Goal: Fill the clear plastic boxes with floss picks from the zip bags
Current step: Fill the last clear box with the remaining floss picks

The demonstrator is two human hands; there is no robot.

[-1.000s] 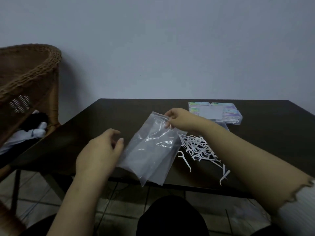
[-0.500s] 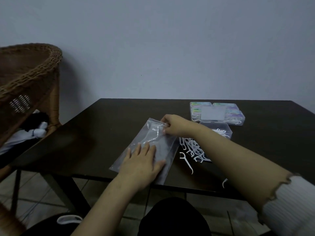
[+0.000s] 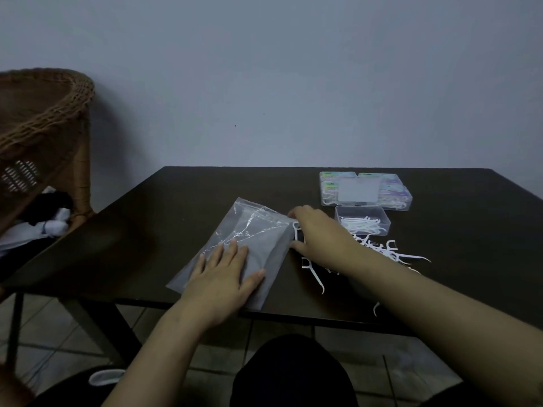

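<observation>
An empty clear zip bag (image 3: pixel 252 239) lies flat near the front edge of the dark table (image 3: pixel 164 218). My left hand (image 3: pixel 223 277) presses flat on the bag's near half with straight fingers. My right hand (image 3: pixel 320 233) rests beside the bag's right edge with relaxed fingers, over a loose pile of white floss picks (image 3: pixel 385 251). Whether it holds a pick is hidden. Behind the pile an open clear plastic box (image 3: pixel 363 220) holds several picks. Filled, lidded boxes (image 3: pixel 364 189) sit behind it.
A wicker chair (image 3: pixel 44 136) with dark and white cloth on its seat stands at the left, beside the table's corner. A grey wall runs behind the table. Tiled floor and my dark-clad knee show below the front edge.
The bag went from held in the air to lying flat on the table. My left hand came down onto it. My right hand let go of its top and slid to its right edge.
</observation>
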